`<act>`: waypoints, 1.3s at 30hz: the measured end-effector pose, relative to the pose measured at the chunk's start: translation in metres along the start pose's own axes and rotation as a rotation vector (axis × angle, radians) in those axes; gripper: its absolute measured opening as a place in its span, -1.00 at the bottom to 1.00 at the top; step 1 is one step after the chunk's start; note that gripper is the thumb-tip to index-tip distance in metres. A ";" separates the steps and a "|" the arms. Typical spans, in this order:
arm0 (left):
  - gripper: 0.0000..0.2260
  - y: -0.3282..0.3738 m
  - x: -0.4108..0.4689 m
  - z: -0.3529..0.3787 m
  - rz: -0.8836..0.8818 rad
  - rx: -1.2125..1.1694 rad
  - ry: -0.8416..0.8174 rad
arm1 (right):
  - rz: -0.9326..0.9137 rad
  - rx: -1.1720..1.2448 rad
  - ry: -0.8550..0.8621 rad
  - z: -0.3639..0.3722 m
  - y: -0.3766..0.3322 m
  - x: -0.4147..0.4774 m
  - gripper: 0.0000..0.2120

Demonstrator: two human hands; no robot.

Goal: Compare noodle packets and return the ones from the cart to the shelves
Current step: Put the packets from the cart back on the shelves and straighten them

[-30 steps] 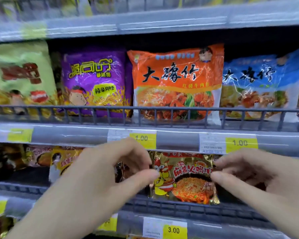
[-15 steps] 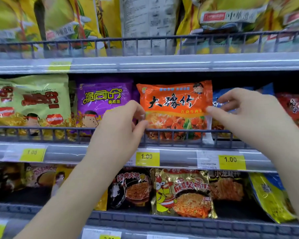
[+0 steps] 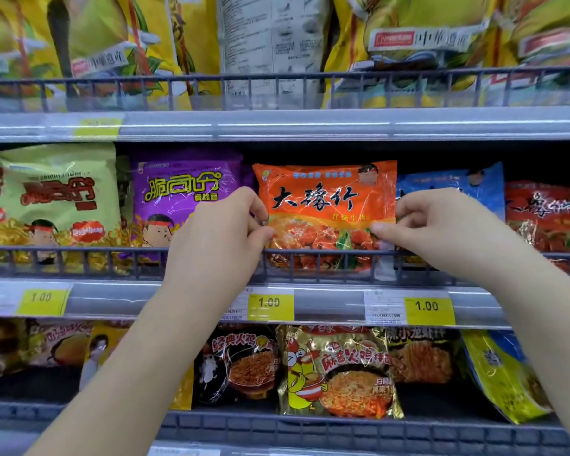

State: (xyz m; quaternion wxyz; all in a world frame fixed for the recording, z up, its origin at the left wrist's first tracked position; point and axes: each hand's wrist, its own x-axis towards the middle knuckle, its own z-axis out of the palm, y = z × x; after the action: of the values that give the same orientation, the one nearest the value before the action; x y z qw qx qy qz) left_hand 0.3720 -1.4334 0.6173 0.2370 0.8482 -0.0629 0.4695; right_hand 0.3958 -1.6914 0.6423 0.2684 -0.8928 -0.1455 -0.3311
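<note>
Left hand [image 3: 219, 235] and right hand [image 3: 441, 232] fingers pinch the packet's [image 3: 326, 205] sides; the rail [image 3: 323, 255] just below them could snag it loose.

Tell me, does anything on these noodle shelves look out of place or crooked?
Two things. On the top shelf a reversed packet shows its pale printed back among yellow packets. On the lowest shelf a yellow and blue packet leans tilted at the right.

The right hand [image 3: 441, 235] hides much of the blue packet [image 3: 474, 189]; top yellow bags [image 3: 96, 44] are cropped.
</note>
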 end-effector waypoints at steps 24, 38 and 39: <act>-0.93 0.042 -0.009 0.055 0.312 -0.337 0.001 | 0.167 -0.175 0.400 -0.064 0.085 -0.036 -0.85; -0.86 0.133 -0.047 0.073 0.345 -0.006 0.034 | 0.099 -0.390 0.064 -0.071 0.119 0.023 -0.75; -0.86 0.134 -0.048 0.074 0.338 0.002 0.032 | 0.092 -0.408 0.075 -0.070 0.121 0.025 -0.74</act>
State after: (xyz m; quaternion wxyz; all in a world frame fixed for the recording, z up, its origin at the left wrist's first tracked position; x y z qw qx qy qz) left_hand 0.3578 -1.5915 0.5903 0.1550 0.8181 -0.2004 0.5163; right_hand 0.4316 -1.8273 0.6574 0.1022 -0.9214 -0.0242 -0.3741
